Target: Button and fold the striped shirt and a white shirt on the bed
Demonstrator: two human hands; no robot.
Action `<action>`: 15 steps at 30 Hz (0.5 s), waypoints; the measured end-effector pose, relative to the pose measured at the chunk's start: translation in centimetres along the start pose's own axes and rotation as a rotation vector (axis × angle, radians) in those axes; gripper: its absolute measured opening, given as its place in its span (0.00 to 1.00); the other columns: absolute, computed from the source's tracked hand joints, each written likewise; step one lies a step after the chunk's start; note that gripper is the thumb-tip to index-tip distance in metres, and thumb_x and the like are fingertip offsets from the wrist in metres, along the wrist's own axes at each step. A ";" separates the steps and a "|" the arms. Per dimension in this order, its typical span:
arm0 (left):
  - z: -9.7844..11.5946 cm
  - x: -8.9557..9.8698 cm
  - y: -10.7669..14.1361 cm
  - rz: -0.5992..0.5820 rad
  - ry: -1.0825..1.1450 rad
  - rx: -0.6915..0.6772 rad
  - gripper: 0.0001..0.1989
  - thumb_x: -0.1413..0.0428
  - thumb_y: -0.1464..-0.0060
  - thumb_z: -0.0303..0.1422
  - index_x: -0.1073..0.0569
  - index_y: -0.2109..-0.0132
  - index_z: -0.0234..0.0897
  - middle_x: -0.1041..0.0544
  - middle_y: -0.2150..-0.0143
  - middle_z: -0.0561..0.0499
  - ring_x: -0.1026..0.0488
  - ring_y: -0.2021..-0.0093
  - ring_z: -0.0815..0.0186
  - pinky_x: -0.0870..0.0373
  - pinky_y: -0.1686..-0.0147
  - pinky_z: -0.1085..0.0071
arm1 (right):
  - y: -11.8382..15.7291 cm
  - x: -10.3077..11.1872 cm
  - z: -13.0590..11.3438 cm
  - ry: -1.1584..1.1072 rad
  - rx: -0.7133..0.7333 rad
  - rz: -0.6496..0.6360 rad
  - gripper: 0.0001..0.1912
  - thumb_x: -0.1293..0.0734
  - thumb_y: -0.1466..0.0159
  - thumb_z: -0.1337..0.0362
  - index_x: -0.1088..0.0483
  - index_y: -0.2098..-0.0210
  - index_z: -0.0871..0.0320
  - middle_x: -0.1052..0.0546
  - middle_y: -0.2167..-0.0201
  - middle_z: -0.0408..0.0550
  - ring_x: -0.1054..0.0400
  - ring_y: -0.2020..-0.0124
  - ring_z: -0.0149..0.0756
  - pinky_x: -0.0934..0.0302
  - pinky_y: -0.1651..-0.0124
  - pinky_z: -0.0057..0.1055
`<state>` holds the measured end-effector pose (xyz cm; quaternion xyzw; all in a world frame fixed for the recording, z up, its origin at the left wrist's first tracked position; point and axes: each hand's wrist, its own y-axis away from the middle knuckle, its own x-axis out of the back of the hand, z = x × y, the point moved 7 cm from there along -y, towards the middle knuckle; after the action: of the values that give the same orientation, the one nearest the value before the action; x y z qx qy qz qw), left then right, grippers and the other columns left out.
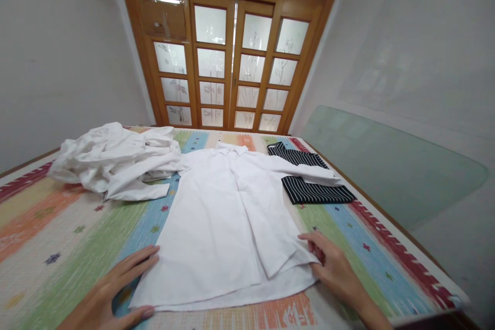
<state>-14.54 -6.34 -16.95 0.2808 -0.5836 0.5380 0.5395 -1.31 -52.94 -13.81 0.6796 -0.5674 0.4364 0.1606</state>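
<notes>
Lying crumpled on the left of the counter (444, 279), a heap of white clothes (119, 160) sits against the sleeve of the shirt beside it, so that side is crowded. Below the heap, the left hand (126, 281) is spread, thumb and fingers well apart, at the lower left corner of the white shirt (216, 221). The shirt lies face up in the middle, collar away from the person, on a striped, colourful cloth (77, 258). Wooden doors (236, 87) with glass panes stand beyond. To the right, its other sleeve lies across a black garment (320, 193) with white stripes, partly hiding it. The right hand (328, 260) touches the lower right edge, fingers bent; I cannot tell whether it pinches the hem. Farther right, a pale green panel (390, 165) stands against the wall (433, 62).
</notes>
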 end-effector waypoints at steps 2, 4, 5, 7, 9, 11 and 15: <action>1.0 0.3 -0.2 0.028 -0.028 -0.054 0.33 0.38 0.52 0.49 0.32 0.39 0.51 0.31 0.37 0.50 0.28 0.44 0.55 0.26 0.49 0.63 | 0.5 -0.7 -0.3 0.091 0.046 -0.023 0.13 0.39 0.46 0.70 0.28 0.63 0.54 0.26 0.68 0.45 0.31 0.68 0.36 0.37 0.64 0.30; 1.8 0.7 -0.5 0.074 -0.050 -0.106 0.29 0.38 0.51 0.48 0.29 0.42 0.51 0.27 0.41 0.51 0.26 0.46 0.57 0.25 0.50 0.65 | 1.0 -0.8 -0.3 0.190 0.064 0.033 0.10 0.40 0.47 0.72 0.30 0.68 0.55 0.27 0.69 0.46 0.31 0.69 0.36 0.39 0.65 0.30; 2.2 0.9 -0.6 0.106 -0.053 -0.131 0.26 0.39 0.50 0.48 0.27 0.44 0.51 0.25 0.44 0.51 0.25 0.48 0.58 0.24 0.51 0.67 | 1.3 -0.8 -0.2 0.235 0.071 0.074 0.10 0.41 0.48 0.73 0.33 0.69 0.55 0.27 0.71 0.45 0.32 0.71 0.36 0.40 0.67 0.29; 2.8 1.4 -0.7 0.176 -0.042 -0.180 0.18 0.41 0.46 0.45 0.24 0.48 0.51 0.21 0.50 0.53 0.22 0.53 0.62 0.24 0.52 0.71 | 1.7 -0.7 -0.2 0.312 0.101 0.140 0.12 0.42 0.50 0.75 0.35 0.70 0.54 0.28 0.72 0.45 0.33 0.72 0.36 0.41 0.69 0.29; 3.0 1.9 -0.7 0.230 -0.015 -0.198 0.14 0.44 0.43 0.42 0.23 0.51 0.50 0.19 0.55 0.53 0.21 0.56 0.65 0.25 0.53 0.75 | 2.1 -0.6 -0.2 0.370 0.145 0.180 0.13 0.43 0.49 0.76 0.36 0.68 0.54 0.28 0.70 0.46 0.32 0.71 0.36 0.40 0.69 0.28; 2.9 2.2 -0.7 0.245 0.020 -0.195 0.13 0.47 0.40 0.40 0.23 0.51 0.49 0.19 0.56 0.53 0.21 0.58 0.66 0.25 0.53 0.76 | 2.5 -0.5 -0.2 0.416 0.184 0.219 0.16 0.44 0.49 0.76 0.35 0.65 0.54 0.27 0.67 0.47 0.31 0.70 0.36 0.39 0.69 0.28; 2.1 2.3 0.0 0.243 0.051 -0.172 0.13 0.50 0.38 0.38 0.23 0.51 0.48 0.19 0.57 0.53 0.21 0.58 0.66 0.25 0.54 0.76 | 3.1 0.4 -0.5 0.474 0.262 0.315 0.22 0.44 0.48 0.78 0.34 0.56 0.56 0.27 0.59 0.51 0.29 0.66 0.37 0.35 0.67 0.29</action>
<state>-15.83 -7.70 -14.52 0.1472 -0.6432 0.5544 0.5072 -4.33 -53.73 -14.08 0.4774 -0.5515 0.6716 0.1302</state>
